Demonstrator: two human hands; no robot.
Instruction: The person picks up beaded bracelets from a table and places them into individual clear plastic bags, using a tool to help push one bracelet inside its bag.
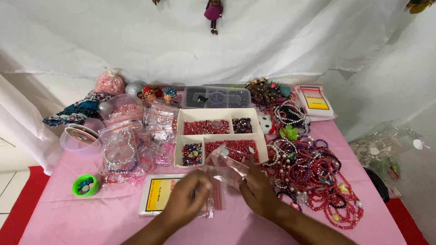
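Note:
Both my hands meet at the front middle of a pink-covered table (pixel 91 218). My left hand (pixel 184 199) pinches the lower edge of a small clear zip bag (pixel 225 168), and my right hand (pixel 259 190) grips its other side. The bag is held up, just in front of a white divided box (pixel 179 136) filled with red and dark beads. Under my left hand lies a flat pack of small clear bags with a yellow label (pixel 156 195).
A heap of red, pink and pearl bead bracelets (pixel 313 172) covers the right side. Bagged bracelets (pixel 120 154), a clear tub (pixel 81 136) and a green round case (pixel 85 185) sit left. A clear bead organiser (pixel 217 97) stands behind the box. White cloth hangs behind.

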